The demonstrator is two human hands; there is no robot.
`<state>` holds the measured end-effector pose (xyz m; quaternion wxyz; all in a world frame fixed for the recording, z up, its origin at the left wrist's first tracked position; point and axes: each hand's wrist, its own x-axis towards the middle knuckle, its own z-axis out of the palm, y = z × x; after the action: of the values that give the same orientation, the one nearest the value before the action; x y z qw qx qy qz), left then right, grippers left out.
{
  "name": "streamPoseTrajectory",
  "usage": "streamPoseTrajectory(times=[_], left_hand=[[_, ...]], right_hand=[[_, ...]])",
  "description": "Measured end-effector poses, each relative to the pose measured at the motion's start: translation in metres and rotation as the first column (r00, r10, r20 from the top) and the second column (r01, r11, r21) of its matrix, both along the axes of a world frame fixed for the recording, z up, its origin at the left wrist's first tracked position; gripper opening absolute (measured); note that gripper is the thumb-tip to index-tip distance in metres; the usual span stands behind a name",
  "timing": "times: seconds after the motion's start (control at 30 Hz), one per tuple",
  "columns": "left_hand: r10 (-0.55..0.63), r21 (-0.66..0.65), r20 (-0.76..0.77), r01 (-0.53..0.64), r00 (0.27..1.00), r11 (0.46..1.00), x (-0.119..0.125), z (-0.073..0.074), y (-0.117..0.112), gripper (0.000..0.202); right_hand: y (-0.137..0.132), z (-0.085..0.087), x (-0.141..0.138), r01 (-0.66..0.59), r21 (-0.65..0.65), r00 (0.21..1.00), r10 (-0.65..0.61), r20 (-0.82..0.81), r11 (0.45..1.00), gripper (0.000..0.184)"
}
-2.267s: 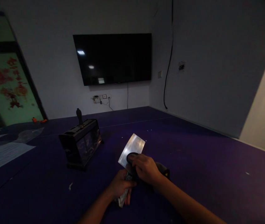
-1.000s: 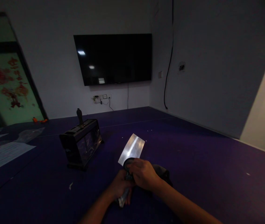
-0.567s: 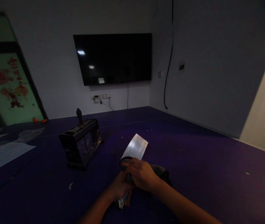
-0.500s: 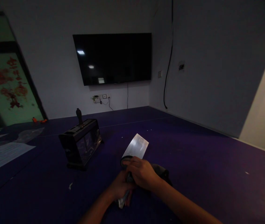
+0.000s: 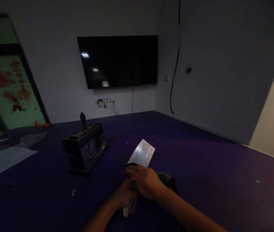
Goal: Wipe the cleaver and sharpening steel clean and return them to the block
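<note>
Silvery and broad, a blade slanted up above the purple bench, the left hand clamped round what looked like its pale handle, seemingly to steady it, while the right hand had its grip closed on a dark rounded tool by the blade's near end.

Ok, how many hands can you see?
2. The left hand grips a pale object at lower centre; the right hand, just above and to its right, holds a black-rimmed round object by the metal blade. Both are partly hidden.
</note>
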<state>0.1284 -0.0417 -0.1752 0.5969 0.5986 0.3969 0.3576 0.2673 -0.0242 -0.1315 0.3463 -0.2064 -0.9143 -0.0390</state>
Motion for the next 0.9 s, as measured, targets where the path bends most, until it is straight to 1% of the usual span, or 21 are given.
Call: streamPoseTrajectory(times=[0.1, 0.27, 0.4, 0.53, 0.6, 0.67, 0.7, 0.83, 0.9], left_hand=[[0.003, -0.002, -0.001, -0.003, 1.0, 1.0, 0.0, 0.0, 0.001, 0.02], [-0.05, -0.061, -0.029, 0.048, 0.998, 0.997, 0.001, 0.007, -0.002, 0.017], [-0.06, -0.114, -0.039, 0.055, 0.997, 0.992, 0.002, 0.013, -0.004, 0.02], [-0.06, -0.112, -0.049, 0.054, 0.997, 0.992, 0.001, 0.013, -0.004, 0.031], [-0.054, -0.119, -0.047, 0.048, 0.997, 0.992, 0.0, 0.011, -0.003, 0.039], [-0.049, -0.123, -0.04, 0.044, 0.998, 0.991, -0.001, 0.01, -0.002, 0.043], [-0.051, -0.121, -0.041, 0.046, 0.998, 0.992, -0.001, 0.01, -0.002, 0.042], [-0.079, -0.124, -0.031, 0.075, 0.996, 0.989, -0.001, 0.011, -0.003, 0.028], [-0.091, -0.134, -0.005, 0.089, 0.996, 0.987, -0.001, 0.011, -0.003, 0.026]], right_hand=[[0.0, 0.0, 0.0, 0.014, -0.017, 1.0, -0.014, 0.017, 1.0, 0.027], [0.004, 0.003, 0.003, 0.108, -0.04, 0.994, -0.108, 0.0, 0.993, 0.028], [0.01, 0.007, 0.009, 0.2, -0.064, 0.978, -0.203, -0.051, 0.978, 0.03], [0.018, 0.011, 0.016, 0.309, -0.102, 0.946, -0.317, -0.069, 0.945, 0.03], [0.021, 0.011, 0.019, 0.344, -0.105, 0.933, -0.353, -0.074, 0.933, 0.032], [0.022, 0.01, 0.019, 0.352, -0.093, 0.93, -0.359, -0.082, 0.931, 0.033], [0.022, 0.009, 0.018, 0.344, -0.085, 0.933, -0.351, -0.084, 0.935, 0.033], [0.014, 0.007, 0.011, 0.264, -0.053, 0.962, -0.267, -0.063, 0.963, 0.03], [0.008, 0.007, 0.007, 0.213, -0.033, 0.976, -0.214, -0.036, 0.977, 0.029]])
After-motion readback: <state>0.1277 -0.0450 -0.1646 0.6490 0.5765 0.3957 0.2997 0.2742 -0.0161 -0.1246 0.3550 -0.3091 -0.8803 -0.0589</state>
